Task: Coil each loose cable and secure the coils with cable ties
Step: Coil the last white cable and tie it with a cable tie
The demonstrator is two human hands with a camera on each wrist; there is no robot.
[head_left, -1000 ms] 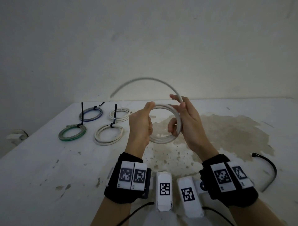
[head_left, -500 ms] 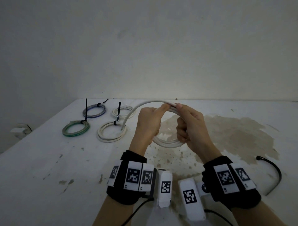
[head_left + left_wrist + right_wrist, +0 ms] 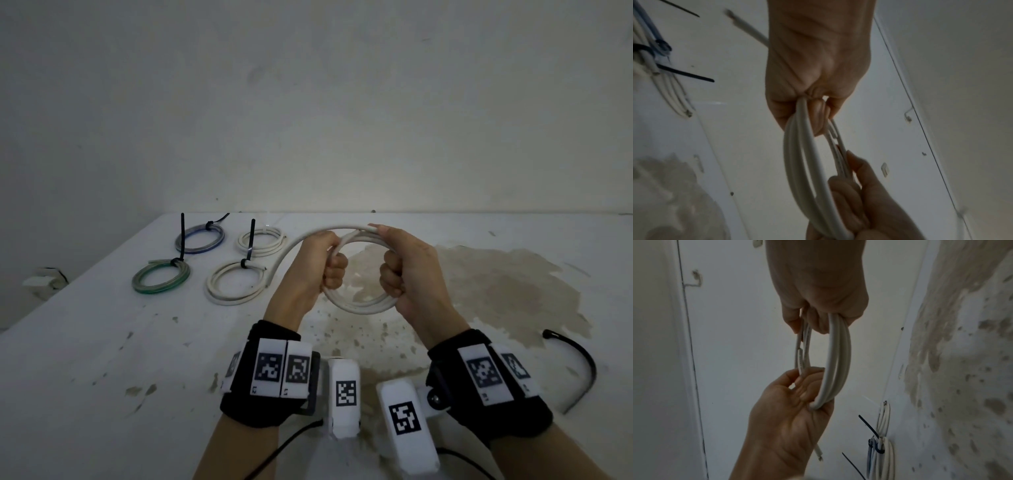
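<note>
I hold a white cable coil (image 3: 361, 303) upright above the table, between both hands. My left hand (image 3: 325, 260) grips its left side with curled fingers; the coil (image 3: 797, 155) runs out of that fist. My right hand (image 3: 397, 270) grips the right side, thumb and forefinger pinching the top strands; the coil (image 3: 838, 356) hangs from it. The loose tail (image 3: 284, 253) arcs left from the top and drops toward the table. A black cable tie (image 3: 579, 363) lies loose at the right.
Four tied coils lie at the back left: a blue-grey one (image 3: 200, 238), a green one (image 3: 161, 279), and two white ones (image 3: 262, 241) (image 3: 236, 286), with black tie tails sticking up. A brown stain (image 3: 496, 284) covers the table's right middle. Wall directly behind.
The free tail, which arched high above the hands a second ago, has swung down to the left. Both hands have closed more tightly round the coil.
</note>
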